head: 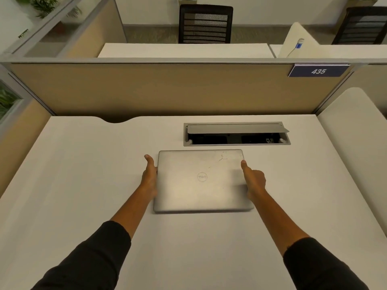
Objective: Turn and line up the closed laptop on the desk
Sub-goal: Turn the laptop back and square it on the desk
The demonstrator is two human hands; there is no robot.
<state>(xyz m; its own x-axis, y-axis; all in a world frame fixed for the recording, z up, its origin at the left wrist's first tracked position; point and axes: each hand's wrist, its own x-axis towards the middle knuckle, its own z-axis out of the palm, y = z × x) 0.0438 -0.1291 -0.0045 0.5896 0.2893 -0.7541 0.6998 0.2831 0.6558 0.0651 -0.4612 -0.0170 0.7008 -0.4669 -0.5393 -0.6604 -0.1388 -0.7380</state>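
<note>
I see the closed laptop point(202, 181) lying flat near the middle of the white surface point(73, 185), its lid up with the round logo at its centre and its long edges running roughly parallel to the surface's far edge. Scratch marks show toward the lid's 1 o'clock corner.

My left hand point(149, 177) presses against the laptop's 9 o'clock side edge, palm turned inward, fingers extended and together, thumb pointing toward 12 o'clock. My right hand point(253, 181) meets the 3 o'clock side, its index finger stretched along the lid near the edge while the other fingers curl under or beside the edge; I cannot tell how far they wrap beneath. Both hands are largely open, bracing the laptop between them rather than clenched around it. Dark sleeves point(92, 258) cover both forearms up to mid-arm.

Just beyond the laptop at 12 o'clock sits a recessed cable box point(236, 135) with its grey flap tilted open. Behind that rises a tan partition point(146, 88) carrying a blue plate point(318, 71) reading 435 at 1 o'clock. A black mesh chair point(205, 24) stands past the partition.
</note>
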